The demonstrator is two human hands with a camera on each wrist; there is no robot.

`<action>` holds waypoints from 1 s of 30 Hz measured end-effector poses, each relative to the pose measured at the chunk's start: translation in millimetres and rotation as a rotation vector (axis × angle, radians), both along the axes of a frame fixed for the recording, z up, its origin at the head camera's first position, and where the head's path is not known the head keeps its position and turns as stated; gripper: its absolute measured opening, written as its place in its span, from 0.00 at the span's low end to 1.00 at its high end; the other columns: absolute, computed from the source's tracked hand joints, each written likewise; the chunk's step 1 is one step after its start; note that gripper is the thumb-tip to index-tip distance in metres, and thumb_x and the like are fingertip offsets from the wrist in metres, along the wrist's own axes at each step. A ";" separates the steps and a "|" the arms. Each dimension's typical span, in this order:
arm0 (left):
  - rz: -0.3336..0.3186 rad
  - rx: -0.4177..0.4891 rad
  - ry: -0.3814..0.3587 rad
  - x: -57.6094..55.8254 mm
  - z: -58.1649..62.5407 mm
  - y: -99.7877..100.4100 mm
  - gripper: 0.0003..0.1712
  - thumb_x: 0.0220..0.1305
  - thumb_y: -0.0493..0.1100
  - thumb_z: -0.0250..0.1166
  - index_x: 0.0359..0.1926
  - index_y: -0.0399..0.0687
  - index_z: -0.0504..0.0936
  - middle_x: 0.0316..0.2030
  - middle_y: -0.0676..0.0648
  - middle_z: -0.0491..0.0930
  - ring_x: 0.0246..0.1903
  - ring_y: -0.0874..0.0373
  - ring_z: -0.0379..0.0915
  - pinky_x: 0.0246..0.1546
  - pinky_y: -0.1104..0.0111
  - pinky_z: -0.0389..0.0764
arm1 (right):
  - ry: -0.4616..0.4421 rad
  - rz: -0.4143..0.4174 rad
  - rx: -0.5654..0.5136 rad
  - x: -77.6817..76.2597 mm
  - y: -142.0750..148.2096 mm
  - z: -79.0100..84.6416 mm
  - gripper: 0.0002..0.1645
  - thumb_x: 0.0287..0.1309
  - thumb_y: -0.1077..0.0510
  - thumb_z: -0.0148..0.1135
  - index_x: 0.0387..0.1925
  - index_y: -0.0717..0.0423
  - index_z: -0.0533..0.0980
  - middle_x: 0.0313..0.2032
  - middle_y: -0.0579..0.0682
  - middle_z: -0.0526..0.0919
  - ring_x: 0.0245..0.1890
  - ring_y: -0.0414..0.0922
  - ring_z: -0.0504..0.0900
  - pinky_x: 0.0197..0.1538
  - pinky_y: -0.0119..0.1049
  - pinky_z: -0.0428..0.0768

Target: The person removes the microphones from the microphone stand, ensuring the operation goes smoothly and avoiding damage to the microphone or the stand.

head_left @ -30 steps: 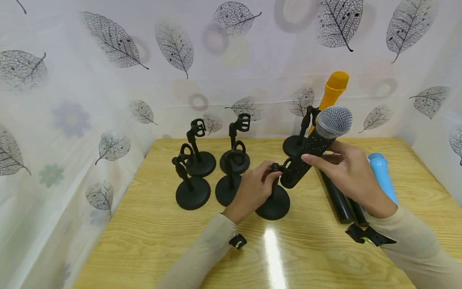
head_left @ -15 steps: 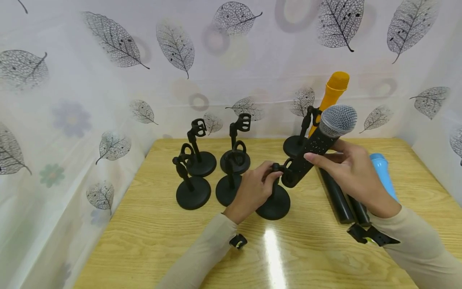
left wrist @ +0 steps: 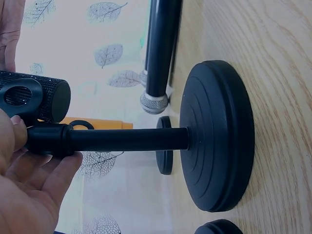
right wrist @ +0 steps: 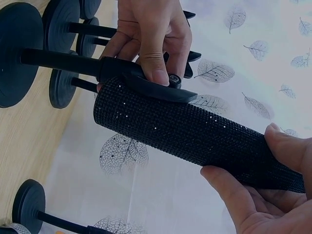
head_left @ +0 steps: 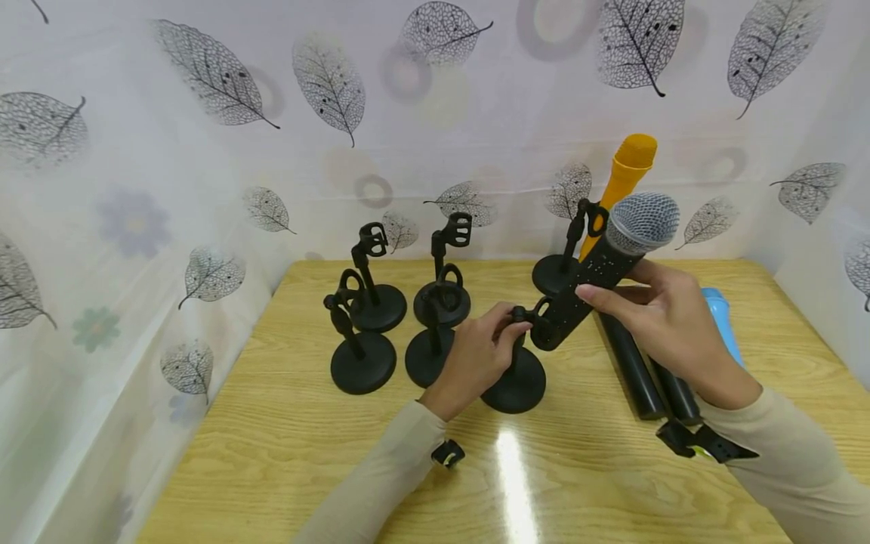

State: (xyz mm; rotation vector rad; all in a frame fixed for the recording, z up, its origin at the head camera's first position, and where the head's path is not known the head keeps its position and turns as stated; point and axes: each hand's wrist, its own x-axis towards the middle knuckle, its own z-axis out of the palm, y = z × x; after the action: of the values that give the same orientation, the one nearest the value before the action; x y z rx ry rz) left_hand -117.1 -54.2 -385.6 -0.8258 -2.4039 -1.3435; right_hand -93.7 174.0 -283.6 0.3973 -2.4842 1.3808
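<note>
My right hand grips a black, glittery microphone with a silver mesh head, tilted up to the right. Its lower end sits in the ring clip of a black desk microphone stand. Just under that clip, my left hand pinches the top of the stand. In the left wrist view the stand's round base rests on the table, and the clip loops round the microphone's end. The right wrist view has the clip lying along the studded handle, with right thumb and fingers on it.
Several black stands with vacant clips stand on the left of the wooden table. Behind, an orange microphone leans in another stand. Black microphones and a blue one lie at the right. A leaf-patterned curtain hangs behind.
The right hand and the microphone's head have shifted slightly up and to the right, while its lower end stays in the clip. The left hand and the stands keep their places.
</note>
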 end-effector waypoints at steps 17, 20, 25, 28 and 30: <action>0.001 -0.002 -0.015 0.7 0.0 -0.4 0.09 0.77 0.46 0.58 0.45 0.46 0.79 0.22 0.54 0.71 0.18 0.65 0.64 0.21 0.75 0.67 | 0.000 -0.008 -0.025 0.4 4.6 3.8 0.22 0.61 0.56 0.73 0.54 0.60 0.81 0.46 0.37 0.86 0.37 0.30 0.86 0.39 0.23 0.80; -0.001 -0.002 -0.015 0.3 -0.3 -0.4 0.09 0.77 0.46 0.58 0.44 0.46 0.79 0.22 0.54 0.71 0.18 0.65 0.64 0.21 0.75 0.67 | 0.008 -0.004 -0.034 0.7 5.5 4.7 0.22 0.61 0.57 0.73 0.54 0.61 0.81 0.46 0.37 0.86 0.37 0.30 0.86 0.39 0.22 0.80; 0.000 -0.006 -0.014 0.0 -0.1 -0.2 0.09 0.77 0.46 0.58 0.44 0.45 0.79 0.22 0.53 0.71 0.18 0.64 0.64 0.21 0.75 0.66 | 0.007 -0.011 -0.029 0.9 6.1 6.2 0.21 0.61 0.57 0.73 0.54 0.61 0.82 0.46 0.38 0.86 0.37 0.30 0.86 0.39 0.22 0.80; 0.002 -0.007 -0.014 0.1 -0.4 -0.2 0.09 0.77 0.46 0.58 0.44 0.46 0.79 0.22 0.54 0.71 0.18 0.65 0.64 0.21 0.75 0.66 | 0.006 -0.014 -0.029 0.5 6.2 6.7 0.21 0.61 0.56 0.73 0.53 0.61 0.82 0.45 0.38 0.86 0.37 0.30 0.86 0.39 0.22 0.80; 0.001 -0.006 -0.014 0.1 -0.4 -0.2 0.09 0.77 0.46 0.58 0.43 0.46 0.79 0.22 0.54 0.71 0.18 0.64 0.64 0.21 0.75 0.66 | 0.004 -0.015 -0.030 0.4 6.3 6.9 0.21 0.61 0.56 0.73 0.53 0.61 0.82 0.45 0.37 0.86 0.36 0.30 0.86 0.39 0.22 0.80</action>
State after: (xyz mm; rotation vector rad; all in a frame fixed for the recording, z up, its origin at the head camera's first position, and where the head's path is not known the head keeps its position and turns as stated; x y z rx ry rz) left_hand -117.0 -54.4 -386.0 -0.8191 -2.4195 -1.3470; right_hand -93.3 180.3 -276.7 0.3746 -2.4552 1.4077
